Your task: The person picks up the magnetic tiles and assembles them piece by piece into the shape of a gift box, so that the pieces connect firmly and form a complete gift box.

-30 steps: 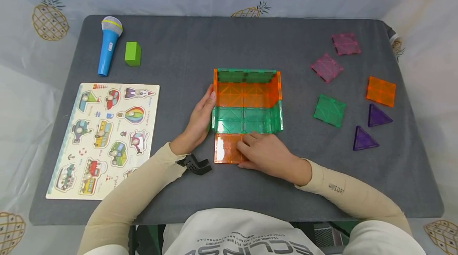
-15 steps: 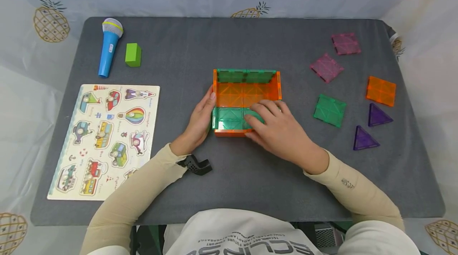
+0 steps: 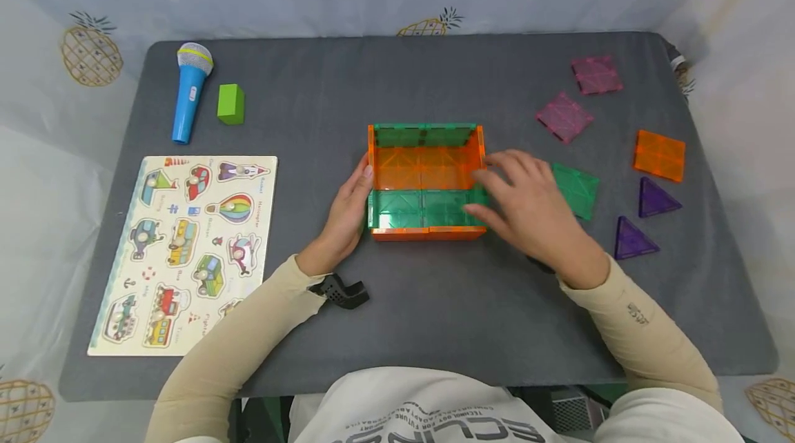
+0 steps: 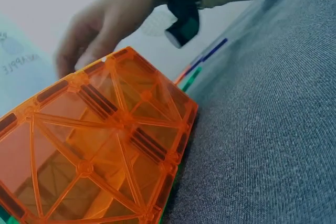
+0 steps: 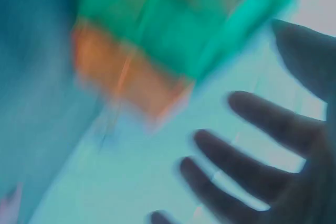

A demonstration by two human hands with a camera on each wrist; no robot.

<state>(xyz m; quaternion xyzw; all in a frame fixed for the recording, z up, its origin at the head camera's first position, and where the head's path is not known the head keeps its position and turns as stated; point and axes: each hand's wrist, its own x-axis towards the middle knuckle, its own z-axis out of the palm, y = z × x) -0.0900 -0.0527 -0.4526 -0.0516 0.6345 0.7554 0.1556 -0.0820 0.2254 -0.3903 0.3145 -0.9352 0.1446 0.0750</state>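
As the tile box [image 3: 400,210] stands between them, I find left hand [image 3: 344,214] relaxed against it, right hand [image 3: 535,207] spread, empty.

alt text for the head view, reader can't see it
A person's left hand rests against a box of translucent orange and green plastic tiles on a dark grey table; the right hand is at its right edge. Loose multicoloured square tiles and purple triangular tiles lie right; a blue toy microphone, a lime block and a cream picture board lie left.
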